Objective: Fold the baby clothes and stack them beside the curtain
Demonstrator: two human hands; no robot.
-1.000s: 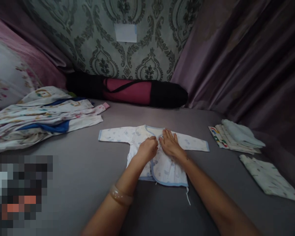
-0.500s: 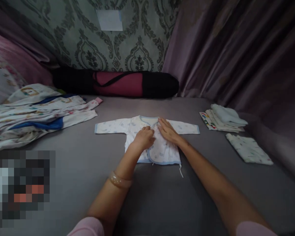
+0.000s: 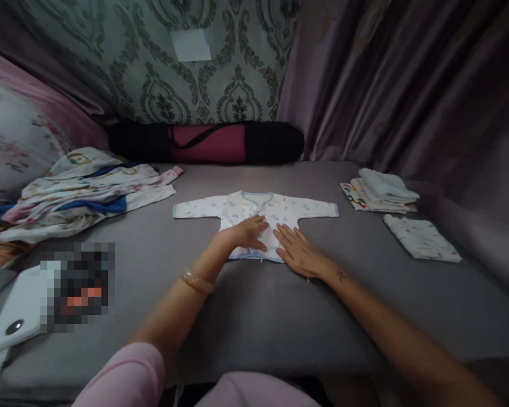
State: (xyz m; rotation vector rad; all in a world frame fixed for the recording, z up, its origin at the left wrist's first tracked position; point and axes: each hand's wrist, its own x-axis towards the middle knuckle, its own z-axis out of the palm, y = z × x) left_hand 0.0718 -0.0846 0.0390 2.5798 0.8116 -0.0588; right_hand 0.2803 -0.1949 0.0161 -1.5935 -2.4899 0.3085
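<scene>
A small white baby shirt [image 3: 237, 204] with blue trim and a pale print lies flat on the grey sheet [image 3: 254, 316], both sleeves stretched out sideways. My left hand [image 3: 248, 233] rests on the front of the shirt, left of its middle, fingers apart. On the lower right part of the shirt lies my right hand [image 3: 299, 249], flat with its fingers spread. Neither hand grips the cloth. White ties show at the lower hem, partly hidden by the right hand.
Loose clothes [image 3: 97, 186] are heaped at the left, near a white device [image 3: 21, 305] with a cable. At the right are a folded stack of clothes [image 3: 385, 189] and a separate folded garment [image 3: 424, 237]. A long black and maroon bag [image 3: 207, 144] lies along the wall.
My right hand has slid from near the collar down toward the lower right hem. My left hand has opened from curled fingers. The view has shifted back, showing the bed's near edge.
</scene>
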